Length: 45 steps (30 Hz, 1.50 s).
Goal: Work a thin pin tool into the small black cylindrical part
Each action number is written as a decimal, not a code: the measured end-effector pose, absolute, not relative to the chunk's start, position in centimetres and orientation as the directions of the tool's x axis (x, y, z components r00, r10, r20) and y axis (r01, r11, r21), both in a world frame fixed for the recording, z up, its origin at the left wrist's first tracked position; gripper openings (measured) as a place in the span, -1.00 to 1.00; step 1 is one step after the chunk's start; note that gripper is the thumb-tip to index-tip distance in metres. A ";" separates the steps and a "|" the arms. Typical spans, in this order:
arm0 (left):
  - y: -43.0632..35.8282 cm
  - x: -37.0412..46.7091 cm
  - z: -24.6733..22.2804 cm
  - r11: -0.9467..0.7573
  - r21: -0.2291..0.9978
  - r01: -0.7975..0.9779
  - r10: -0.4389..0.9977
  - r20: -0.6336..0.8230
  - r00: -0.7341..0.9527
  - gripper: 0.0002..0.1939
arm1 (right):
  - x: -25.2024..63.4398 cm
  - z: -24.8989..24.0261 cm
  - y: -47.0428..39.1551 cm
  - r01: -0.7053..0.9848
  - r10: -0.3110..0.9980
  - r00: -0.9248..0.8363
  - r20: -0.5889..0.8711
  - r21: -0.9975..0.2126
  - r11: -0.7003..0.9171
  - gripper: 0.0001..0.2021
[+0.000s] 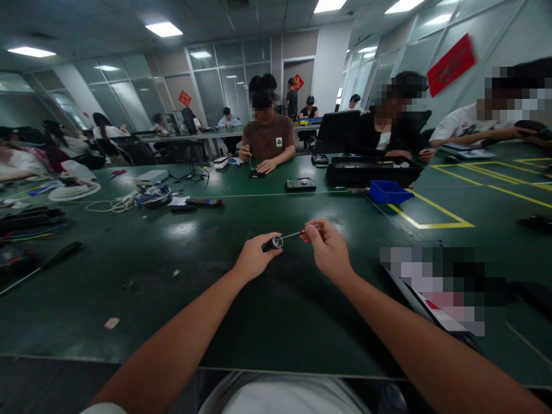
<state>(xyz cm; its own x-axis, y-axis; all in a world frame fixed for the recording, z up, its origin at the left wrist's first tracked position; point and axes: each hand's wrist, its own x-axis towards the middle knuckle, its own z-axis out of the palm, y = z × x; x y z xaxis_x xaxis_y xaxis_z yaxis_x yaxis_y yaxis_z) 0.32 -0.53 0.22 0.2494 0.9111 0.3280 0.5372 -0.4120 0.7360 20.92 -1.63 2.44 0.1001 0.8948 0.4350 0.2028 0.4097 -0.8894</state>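
My left hand (pixel 254 256) is closed around a short black cylinder (pixel 271 244). Its round end, with a pale ring inside, faces toward me and to the right. In my right hand (pixel 328 247) is a screwdriver (pixel 291 235) with a reddish handle, mostly covered by the fingers. The thin metal shaft points left and meets the cylinder's upper rim; whether the tip enters it I cannot tell. Both hands are held over the green tabletop (pixel 194 322), near the middle of the view.
Across the table a person (pixel 268 135) works on a small dark part. A circuit-board device (pixel 300 184), a blue bin (pixel 390 192) and a long black tray (pixel 374 171) lie beyond my hands. Tangled cables (pixel 150 195) and a long screwdriver (pixel 43 265) are at left.
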 end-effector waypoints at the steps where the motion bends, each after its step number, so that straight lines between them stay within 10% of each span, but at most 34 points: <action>1: -0.5 0.3 0.2 -0.413 0.735 0.538 0.911 0.329 0.249 -0.55 | 21.0 2.4 -1.6 0.208 0.895 0.106 0.434 -0.889 0.407 -0.74; 45: -0.7 0.2 0.5 -0.501 0.643 0.579 0.865 0.403 0.299 -0.58 | 21.0 2.5 -2.2 0.256 0.856 0.019 0.516 -0.831 0.495 -0.82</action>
